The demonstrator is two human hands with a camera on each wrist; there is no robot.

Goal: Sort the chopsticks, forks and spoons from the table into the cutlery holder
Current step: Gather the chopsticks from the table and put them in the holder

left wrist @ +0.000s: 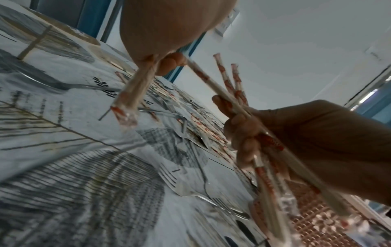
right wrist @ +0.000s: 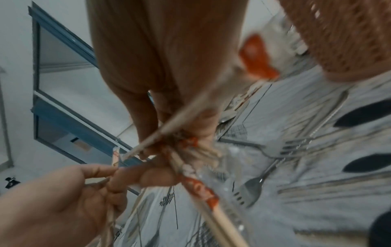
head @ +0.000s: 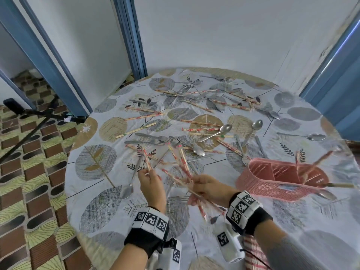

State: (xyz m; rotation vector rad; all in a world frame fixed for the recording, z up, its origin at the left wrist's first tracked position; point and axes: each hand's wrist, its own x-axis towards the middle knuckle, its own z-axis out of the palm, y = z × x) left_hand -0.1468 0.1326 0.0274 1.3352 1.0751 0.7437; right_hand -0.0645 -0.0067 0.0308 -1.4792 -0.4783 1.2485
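Observation:
Above the near middle of the table, my left hand (head: 147,173) pinches a wrapped pair of chopsticks (head: 145,157) that points away from me. The left wrist view shows the same pair (left wrist: 132,93) hanging below the fingers. Just to the right, my right hand (head: 195,182) grips a fanned bundle of several red-and-white wrapped chopsticks (head: 182,164); it also shows in the wrist views (left wrist: 227,80) (right wrist: 196,187). The pink cutlery holder (head: 253,184) stands to the right of that hand, with chopsticks leaning in its right compartment. More chopsticks, forks (head: 153,141) and spoons (head: 218,132) lie scattered over the table.
The round table has a leaf-patterned cloth (head: 101,207); its left edge drops to a tiled floor where a black tripod (head: 29,121) stands. A spoon (head: 127,190) lies left of my left hand. Blue door frames and white walls stand behind.

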